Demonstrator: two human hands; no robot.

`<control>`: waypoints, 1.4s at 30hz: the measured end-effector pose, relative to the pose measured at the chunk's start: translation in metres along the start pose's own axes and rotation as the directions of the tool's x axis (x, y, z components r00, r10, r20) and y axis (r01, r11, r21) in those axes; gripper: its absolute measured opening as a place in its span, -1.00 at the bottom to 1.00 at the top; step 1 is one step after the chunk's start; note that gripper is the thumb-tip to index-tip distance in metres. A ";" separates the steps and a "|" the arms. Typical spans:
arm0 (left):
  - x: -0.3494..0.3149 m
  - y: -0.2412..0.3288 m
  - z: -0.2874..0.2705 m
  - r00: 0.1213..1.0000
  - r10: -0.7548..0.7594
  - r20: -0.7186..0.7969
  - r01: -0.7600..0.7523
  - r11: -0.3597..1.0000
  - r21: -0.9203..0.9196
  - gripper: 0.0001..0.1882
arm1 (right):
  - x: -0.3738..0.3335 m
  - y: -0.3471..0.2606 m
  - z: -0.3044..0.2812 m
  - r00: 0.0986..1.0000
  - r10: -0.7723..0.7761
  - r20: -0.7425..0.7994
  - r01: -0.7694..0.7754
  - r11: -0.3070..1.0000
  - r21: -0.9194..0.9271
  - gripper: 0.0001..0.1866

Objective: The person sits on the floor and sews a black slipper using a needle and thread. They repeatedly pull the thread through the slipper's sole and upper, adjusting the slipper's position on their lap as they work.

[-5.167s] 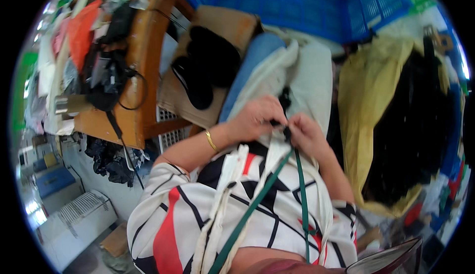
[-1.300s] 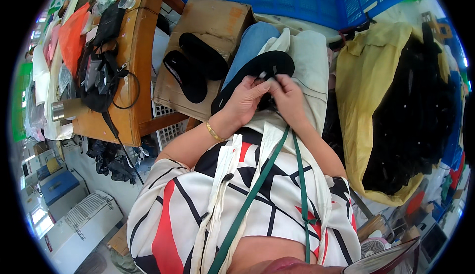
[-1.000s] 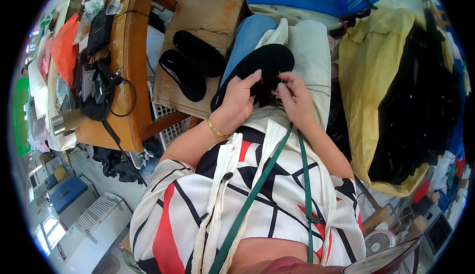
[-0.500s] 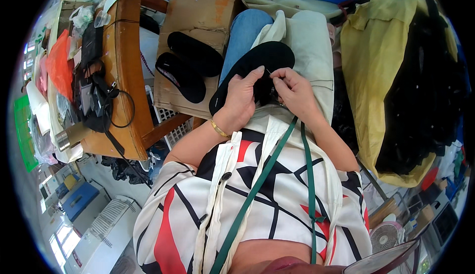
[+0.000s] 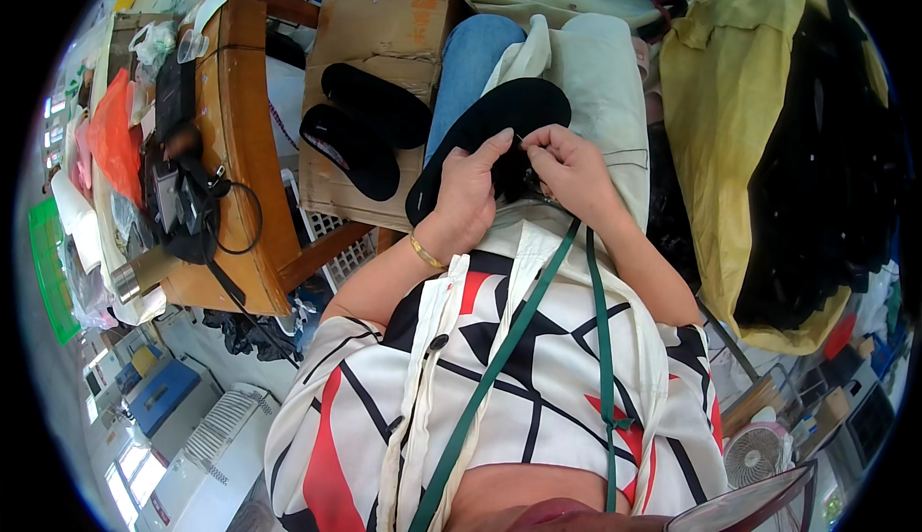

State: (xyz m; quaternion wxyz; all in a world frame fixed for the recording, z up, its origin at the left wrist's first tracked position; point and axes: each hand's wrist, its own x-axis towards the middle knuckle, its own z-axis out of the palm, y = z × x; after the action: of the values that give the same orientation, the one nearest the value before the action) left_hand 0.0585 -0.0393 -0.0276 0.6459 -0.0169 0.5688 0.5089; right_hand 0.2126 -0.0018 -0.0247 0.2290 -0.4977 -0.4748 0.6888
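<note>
Across the person's lap, a black slipper [image 5: 526, 100] is lying flat, the left hand [image 5: 469, 186] clasping its near side. The right hand [image 5: 574, 169], spread a second ago, is now bringing its fingers together, seemingly pinching a thin sliver [image 5: 520, 138]; work is narrowing to one spot. Two more slippers [image 5: 370, 153] are reaching the cardboard box's [image 5: 379, 18] right edge, leaving room toward its far edge.

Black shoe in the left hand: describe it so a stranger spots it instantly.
Find the cardboard box, upper left of centre. At its lower right is the black shoe, slanting up to the right. The left hand grips it, unlike the two black shoes lying on the box.
</note>
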 end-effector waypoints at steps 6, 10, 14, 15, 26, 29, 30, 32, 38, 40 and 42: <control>-0.008 0.002 0.001 0.990 0.024 0.136 -0.024 1.000 -0.001 -0.67 | 0.004 0.006 0.003 0.998 -0.068 -0.003 0.068 0.998 0.000 -0.87; -0.010 0.003 0.007 0.997 0.040 0.065 -0.041 0.999 0.005 -0.77 | -0.001 0.011 0.004 0.992 -0.118 -0.034 0.118 0.993 -0.004 -0.88; -0.006 0.003 0.004 0.997 0.015 0.070 -0.016 1.000 0.003 -0.84 | -0.003 0.015 0.002 0.990 -0.141 -0.022 0.139 0.989 -0.048 -0.89; -0.006 0.003 0.005 0.999 0.010 0.049 -0.010 1.000 0.005 -0.85 | -0.004 0.014 0.002 0.989 -0.143 -0.020 0.142 0.988 -0.053 -0.89; -0.004 0.000 0.004 0.997 0.018 0.078 -0.019 1.000 0.019 -0.86 | 0.000 0.017 0.013 0.947 -0.296 -0.125 0.263 0.937 -0.229 -0.91; -0.005 -0.007 0.001 0.996 0.028 0.083 -0.035 0.996 0.081 -0.85 | 0.001 -0.002 0.014 0.982 -0.144 -0.121 0.129 0.984 -0.120 -0.92; -0.005 -0.009 0.000 0.996 0.035 0.080 -0.043 0.993 0.109 -0.85 | 0.003 -0.007 0.013 0.990 -0.096 -0.103 0.089 0.994 -0.071 -0.92; -0.005 -0.008 -0.002 0.986 0.042 0.163 -0.056 0.995 0.084 -0.85 | 0.008 -0.008 0.008 0.993 -0.104 -0.058 0.097 0.989 -0.116 -0.91; -0.009 -0.011 0.001 0.994 0.090 0.056 -0.098 0.982 0.164 -0.80 | 0.016 -0.020 -0.011 0.849 -0.525 -0.059 0.395 0.705 -0.589 -0.89; -0.008 -0.011 0.001 0.993 0.091 0.072 -0.103 0.978 0.182 -0.82 | 0.017 -0.017 -0.010 0.850 -0.526 0.015 0.435 0.687 -0.582 -0.89; -0.004 -0.016 -0.004 0.992 0.093 0.079 -0.107 0.976 0.191 -0.84 | 0.020 -0.008 -0.005 0.856 -0.515 0.046 0.452 0.703 -0.549 -0.90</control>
State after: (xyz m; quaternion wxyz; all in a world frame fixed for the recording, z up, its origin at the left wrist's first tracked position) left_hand 0.0670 -0.0523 -0.0353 0.6375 0.0928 0.5930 0.4831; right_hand 0.2076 0.0194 -0.0270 0.2776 -0.4365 -0.7496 0.4129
